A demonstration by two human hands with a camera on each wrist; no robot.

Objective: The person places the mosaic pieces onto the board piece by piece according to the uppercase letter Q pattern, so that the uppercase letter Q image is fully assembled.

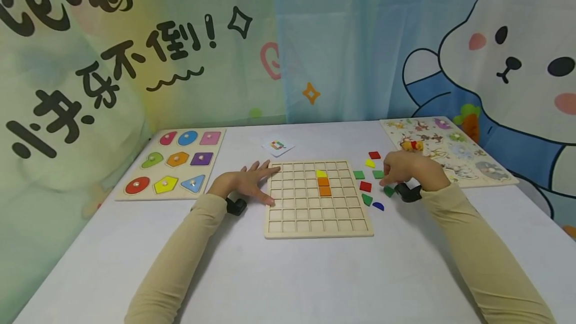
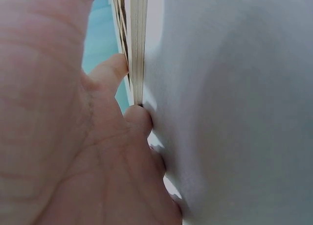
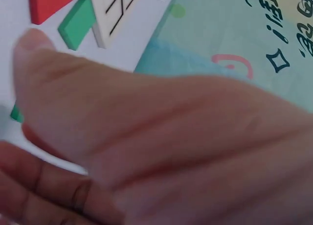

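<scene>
A square wooden grid board [image 1: 297, 209] lies mid-table, with a yellow tile [image 1: 321, 174] and two orange tiles [image 1: 324, 191] in one column. My left hand [image 1: 245, 181] rests at its left edge, fingers spread; the left wrist view shows fingertips against the board's side [image 2: 138, 44]. Over the loose pieces right of the board is my right hand [image 1: 402, 166], its fingers bent downward. Its fingertips are close beside a green tile [image 1: 377, 174] and a dark green piece [image 1: 389, 191]. From the right wrist, the thumb [image 3: 34, 54] covers part of the fingers.
Loose red [image 1: 365, 186], green, yellow and blue [image 1: 378, 206] pieces lie along the board's right side. A small pattern card [image 1: 278, 147] is behind the board. At left sits a knobbed shape puzzle [image 1: 155, 159]; at right, an animal picture board [image 1: 486, 181]. A printed curtain [image 1: 337, 64] hangs behind.
</scene>
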